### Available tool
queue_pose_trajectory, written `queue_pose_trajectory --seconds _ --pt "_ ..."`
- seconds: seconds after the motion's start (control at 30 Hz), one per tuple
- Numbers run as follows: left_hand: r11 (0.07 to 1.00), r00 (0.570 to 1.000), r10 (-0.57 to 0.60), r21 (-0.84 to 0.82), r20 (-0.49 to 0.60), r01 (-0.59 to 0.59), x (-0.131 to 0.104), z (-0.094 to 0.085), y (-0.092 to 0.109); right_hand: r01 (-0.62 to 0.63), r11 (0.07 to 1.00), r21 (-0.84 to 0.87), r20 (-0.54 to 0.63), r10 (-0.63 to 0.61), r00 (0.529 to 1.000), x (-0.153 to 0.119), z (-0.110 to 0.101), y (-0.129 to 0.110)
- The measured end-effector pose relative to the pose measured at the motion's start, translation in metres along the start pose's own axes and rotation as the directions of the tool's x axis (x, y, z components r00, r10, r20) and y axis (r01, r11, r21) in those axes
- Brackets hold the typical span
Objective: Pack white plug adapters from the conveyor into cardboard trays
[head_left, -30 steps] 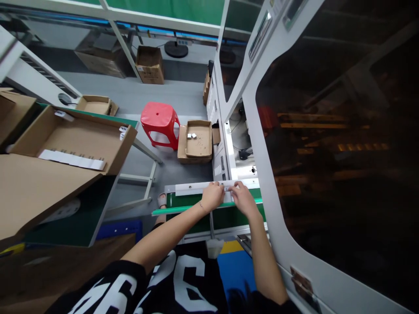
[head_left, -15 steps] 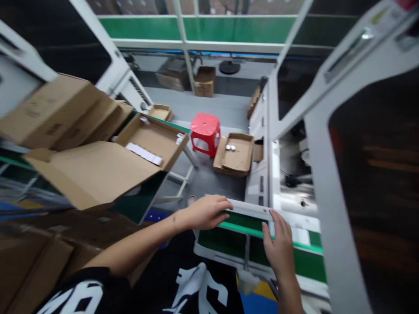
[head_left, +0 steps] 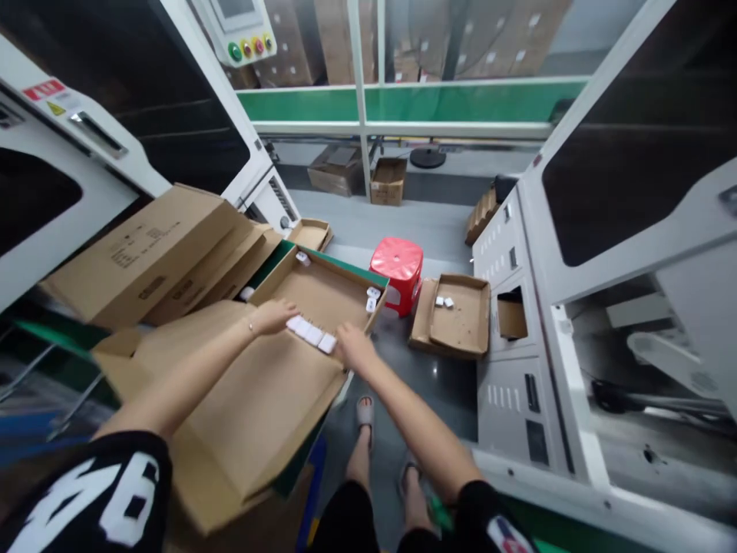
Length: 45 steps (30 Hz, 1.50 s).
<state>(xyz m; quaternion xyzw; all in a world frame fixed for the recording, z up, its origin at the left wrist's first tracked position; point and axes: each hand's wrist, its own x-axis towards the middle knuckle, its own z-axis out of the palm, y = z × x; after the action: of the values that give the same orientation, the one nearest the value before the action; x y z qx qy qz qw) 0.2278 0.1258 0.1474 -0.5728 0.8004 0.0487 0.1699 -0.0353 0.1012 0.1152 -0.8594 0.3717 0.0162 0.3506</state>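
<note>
Inside an open cardboard box (head_left: 322, 296) lies a row of small white pieces (head_left: 312, 333). My left hand (head_left: 276, 316) is at the left end of the row, its fingers closed together against the end piece. At the right end, the fingers of my right hand (head_left: 352, 346) press against the last piece, so the row sits between both hands. A few more white pieces (head_left: 372, 298) are by the box's right corner, and another (head_left: 302, 259) is near its back left corner.
Folded cartons (head_left: 143, 253) stand left of the box. A red stool (head_left: 397, 269) is on the floor beyond it, next to a shallow cardboard tray (head_left: 461, 322) with two white pieces. White machine cabinets (head_left: 512, 399) stand at the right.
The view has turned left. Both hands have moved from the green-edged conveyor at the right to the row of white pieces in the box and now touch its ends.
</note>
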Motion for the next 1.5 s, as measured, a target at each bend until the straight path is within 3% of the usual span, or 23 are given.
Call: queue_pose_trajectory --seconds 0.13,0.2,0.3,0.37,0.53,0.63,0.77,0.93,1.13,1.23,1.4,1.5 --pt "0.987 0.983 0.156 -0.043 0.102 -0.152 0.029 0.067 -0.033 -0.193 0.98 -0.053 0.031 0.195 0.98 0.068 0.051 -0.021" --pt "0.972 0.965 0.221 -0.111 0.143 -0.206 0.037 0.086 -0.046 -0.268 0.962 -0.055 0.044 0.27 0.962 0.083 0.071 -0.022" --pt "0.949 0.944 0.293 -0.169 0.154 -0.267 0.039 0.099 -0.056 -0.304 0.952 -0.035 0.049 0.305 0.951 0.091 0.088 -0.021" --pt "0.944 0.943 0.306 -0.172 0.129 -0.282 0.041 0.103 -0.055 -0.302 0.953 -0.021 0.044 0.302 0.952 0.094 0.089 -0.019" --pt "0.952 0.981 0.192 -0.245 0.01 -0.183 0.046 0.104 -0.045 -0.299 0.954 -0.014 -0.003 0.299 0.954 0.104 0.077 -0.007" --pt "0.958 0.988 0.149 -0.242 -0.043 -0.155 0.041 0.102 -0.057 -0.31 0.95 -0.051 -0.047 0.307 0.95 0.108 0.074 -0.004" --pt "0.961 0.979 0.206 -0.188 0.003 -0.202 0.034 0.101 -0.077 -0.257 0.942 -0.218 -0.172 0.222 0.96 0.112 0.08 -0.01" --pt "0.955 0.96 0.277 -0.125 0.043 -0.27 0.041 0.103 -0.069 -0.223 0.927 -0.301 -0.168 0.178 0.969 0.12 0.09 -0.012" --pt "0.982 0.988 0.152 -0.114 -0.004 -0.151 0.039 0.103 -0.084 -0.22 0.918 -0.329 -0.176 0.17 0.97 0.116 0.091 -0.005" --pt "0.988 0.991 0.132 -0.079 0.001 -0.132 0.05 0.1 -0.092 -0.21 0.916 -0.342 -0.192 0.15 0.97 0.114 0.09 -0.004" --pt "0.953 0.964 0.261 -0.17 0.045 -0.251 0.074 0.097 -0.089 -0.184 0.931 -0.315 -0.161 0.138 0.977 0.119 0.089 -0.002" --pt "0.935 0.967 0.254 -0.264 0.032 -0.237 0.077 0.099 -0.085 -0.155 0.948 -0.278 -0.126 0.124 0.984 0.123 0.085 0.001"
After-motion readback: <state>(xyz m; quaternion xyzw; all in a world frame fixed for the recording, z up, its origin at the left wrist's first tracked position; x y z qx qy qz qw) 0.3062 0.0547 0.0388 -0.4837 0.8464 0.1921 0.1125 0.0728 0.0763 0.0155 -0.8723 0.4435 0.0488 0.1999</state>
